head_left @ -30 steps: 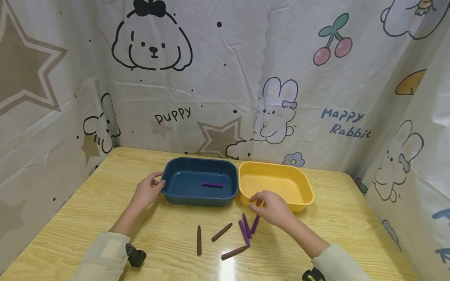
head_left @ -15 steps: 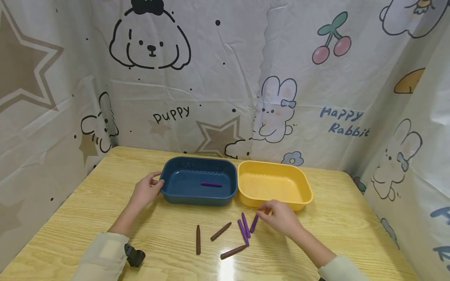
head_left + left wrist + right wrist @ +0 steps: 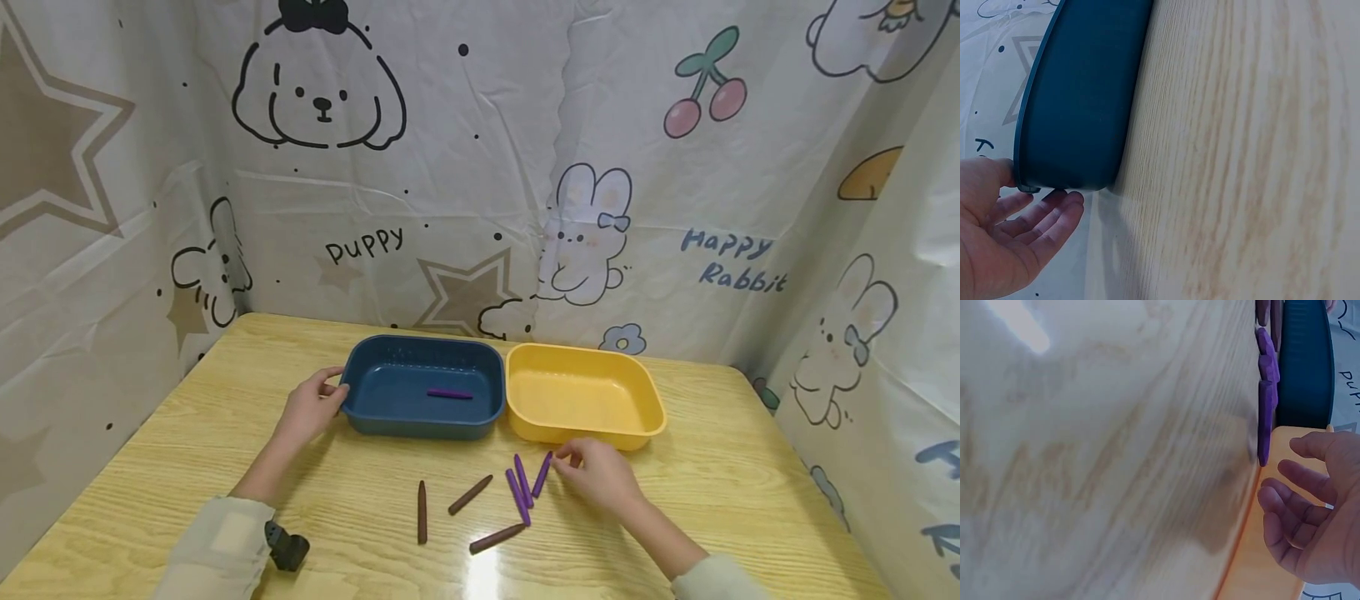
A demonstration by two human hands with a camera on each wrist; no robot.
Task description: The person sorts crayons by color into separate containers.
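My left hand holds the left end of a blue plastic bin, thumb at the rim and fingers beneath it. One purple crayon lies inside that bin. Close to the front of a yellow bin, my right hand hovers with loosely bent fingers and nothing in them. Its fingertips are just right of a purple crayon on the table; whether they touch it I cannot tell. Two more purple crayons lie side by side to the left, also seen in the right wrist view.
Three brown crayons lie apart on the wooden table, left of and below the purple ones. Both bins stand end to end near the back edge. A printed curtain hangs behind and along the sides.
My right hand has come down from the front rim of the yellow bin to beside the rightmost purple crayon. My left hand has stayed on the blue bin.
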